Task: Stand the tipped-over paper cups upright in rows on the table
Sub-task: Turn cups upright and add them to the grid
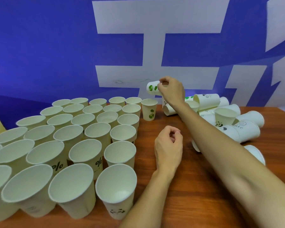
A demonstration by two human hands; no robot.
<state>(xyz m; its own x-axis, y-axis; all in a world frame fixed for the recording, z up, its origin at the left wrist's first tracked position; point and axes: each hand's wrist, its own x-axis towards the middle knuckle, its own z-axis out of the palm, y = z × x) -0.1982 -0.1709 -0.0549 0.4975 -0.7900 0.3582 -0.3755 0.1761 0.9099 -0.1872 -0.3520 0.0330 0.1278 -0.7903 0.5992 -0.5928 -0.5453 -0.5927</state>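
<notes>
- 2 hands show. The right hand (169, 89) is raised at the far edge of the counter (179, 186) and pinches a cup (152, 88) by its rim end, clear of the surface.
- That cup lies on its side in the air: long axis roughly level, base pointing left, mouth toward the palm. It wants a quarter turn to come upright.
- Just below and left of it stands 1 lone upright cup (149, 109) with green print, starting a new column; the bare wood in front of that cup looks like the next spot.
- The left hand (169, 145) hovers nearer the person, fingers loosely curled, holding nothing; it is well short of the pile.
- Right of the right hand, partly behind the forearm, lies the pile (229, 119) of tipped cups: about 12 visible, some hidden.
- Left stands the block (82, 142) of upright cups, mouths up, 5 columns wide, roughly 30 in view; the edge cuts off some.
</notes>
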